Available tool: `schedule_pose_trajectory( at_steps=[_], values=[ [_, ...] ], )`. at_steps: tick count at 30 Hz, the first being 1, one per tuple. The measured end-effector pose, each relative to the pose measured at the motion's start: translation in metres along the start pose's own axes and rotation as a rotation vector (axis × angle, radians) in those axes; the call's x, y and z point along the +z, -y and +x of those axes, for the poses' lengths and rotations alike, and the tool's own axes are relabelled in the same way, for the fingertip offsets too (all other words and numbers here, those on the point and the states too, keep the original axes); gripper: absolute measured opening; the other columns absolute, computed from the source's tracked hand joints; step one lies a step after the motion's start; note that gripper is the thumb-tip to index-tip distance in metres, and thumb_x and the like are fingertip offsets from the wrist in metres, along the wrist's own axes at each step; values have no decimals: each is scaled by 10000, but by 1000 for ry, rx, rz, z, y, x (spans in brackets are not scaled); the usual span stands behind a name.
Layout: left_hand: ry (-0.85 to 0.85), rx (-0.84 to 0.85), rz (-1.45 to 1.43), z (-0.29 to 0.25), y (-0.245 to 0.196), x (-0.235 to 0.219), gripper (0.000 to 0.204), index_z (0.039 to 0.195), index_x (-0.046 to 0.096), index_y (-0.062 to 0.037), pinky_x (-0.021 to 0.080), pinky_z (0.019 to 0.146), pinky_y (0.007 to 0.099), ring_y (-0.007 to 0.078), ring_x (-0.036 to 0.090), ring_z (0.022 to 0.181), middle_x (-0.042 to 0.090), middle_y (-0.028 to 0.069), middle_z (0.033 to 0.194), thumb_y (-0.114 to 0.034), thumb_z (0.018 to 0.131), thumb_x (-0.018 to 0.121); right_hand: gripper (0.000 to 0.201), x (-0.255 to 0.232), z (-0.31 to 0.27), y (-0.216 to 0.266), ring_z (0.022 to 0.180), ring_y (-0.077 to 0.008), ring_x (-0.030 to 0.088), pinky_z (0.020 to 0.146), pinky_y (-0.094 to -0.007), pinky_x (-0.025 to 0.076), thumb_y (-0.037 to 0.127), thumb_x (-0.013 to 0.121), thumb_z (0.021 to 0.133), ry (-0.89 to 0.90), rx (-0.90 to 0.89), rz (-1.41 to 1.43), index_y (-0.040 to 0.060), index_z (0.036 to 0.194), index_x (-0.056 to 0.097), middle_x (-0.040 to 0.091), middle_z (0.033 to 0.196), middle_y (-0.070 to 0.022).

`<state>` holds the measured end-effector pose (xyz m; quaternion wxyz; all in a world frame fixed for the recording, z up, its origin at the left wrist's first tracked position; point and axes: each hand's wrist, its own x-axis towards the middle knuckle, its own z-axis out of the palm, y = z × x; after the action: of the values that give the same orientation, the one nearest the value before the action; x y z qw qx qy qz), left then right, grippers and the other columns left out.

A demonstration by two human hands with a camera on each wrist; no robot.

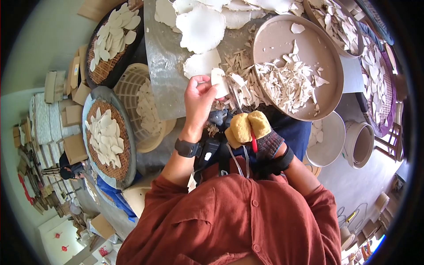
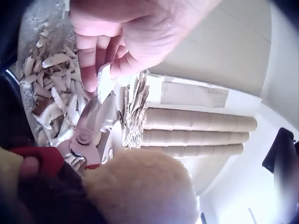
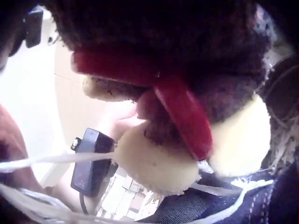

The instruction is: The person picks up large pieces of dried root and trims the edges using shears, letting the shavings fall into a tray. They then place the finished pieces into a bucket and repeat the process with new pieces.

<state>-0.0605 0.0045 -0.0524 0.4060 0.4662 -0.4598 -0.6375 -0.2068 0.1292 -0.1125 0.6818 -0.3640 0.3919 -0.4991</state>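
Wearing a red shirt [image 1: 221, 216], a person works at the near edge of a metal table [image 1: 165, 95]. The gloved right hand [image 1: 260, 132], yellow covers [image 1: 240, 126] on its fingers, curls round the red handles of the shears [image 2: 84, 136]. To its left, the bare left hand [image 1: 198, 97] pinches a white piece [image 1: 218, 81] between thumb and fingers, just beside the blades; whether they touch cannot be told. More pale pieces sit in a basket [image 1: 128, 84] left of the table, while a pail [image 1: 333, 143] stands on the right. Beyond the hands, scraps [image 1: 287, 84] lie heaped on the table and in a round tray [image 1: 320, 53] at right. Pale sheets [image 1: 201, 28] cover part of the far side.
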Motion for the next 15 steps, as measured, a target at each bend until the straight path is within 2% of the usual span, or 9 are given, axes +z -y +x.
schedule_pose_trajectory(
  at_steps=[2,4,6,7,10,12,13,15],
  values=[
    [55,16,65,0,-7,0,310,1139,500,9,527,620,253,161,642,729,648,119,900,-38,845,584,165,0,5,-8,846,-254,632,739,-342,485,79,558,814,-19,3,-4,21,960,609,651,917,-125],
    [102,-10,128,-2,-17,2,287,1123,514,13,524,624,247,159,643,727,647,117,904,-45,850,580,181,7,12,25,846,-268,631,734,-349,486,67,578,788,35,-159,-51,20,960,612,650,921,-130],
    [113,-53,77,0,-23,2,272,1103,529,15,529,633,247,159,647,732,646,115,899,-56,848,588,230,5,19,26,847,-266,633,722,-333,491,73,632,747,20,-108,-137,23,971,621,654,914,-125],
    [117,-58,44,4,-21,-3,277,1106,525,18,531,635,247,163,649,734,646,117,898,-57,847,591,242,6,21,29,846,-266,633,719,-331,492,76,644,736,34,-57,-64,23,971,623,656,909,-123],
    [71,-86,-31,7,-19,-5,230,1050,526,17,539,636,252,191,657,733,642,136,893,-58,844,597,265,15,19,47,837,-269,631,712,-329,493,81,678,704,27,-51,-18,26,959,631,660,903,-116],
    [57,-137,-35,8,-12,-8,196,1018,524,12,540,632,256,202,659,731,640,145,898,-55,846,592,253,16,16,49,833,-265,629,718,-325,493,97,676,718,72,-319,-546,29,958,630,658,913,-121],
    [67,-169,-35,8,-12,-9,155,979,517,1,544,634,264,211,659,735,638,147,904,-49,849,585,236,14,18,43,829,-262,623,735,-317,488,120,672,726,63,-469,-650,48,945,623,653,898,-112],
    [94,-163,-32,6,-8,-13,152,979,510,1,547,638,270,216,658,739,636,150,907,-46,852,579,241,14,11,15,809,-264,623,733,-319,489,130,666,722,17,-268,-327,57,945,611,647,861,-102]
  ],
)
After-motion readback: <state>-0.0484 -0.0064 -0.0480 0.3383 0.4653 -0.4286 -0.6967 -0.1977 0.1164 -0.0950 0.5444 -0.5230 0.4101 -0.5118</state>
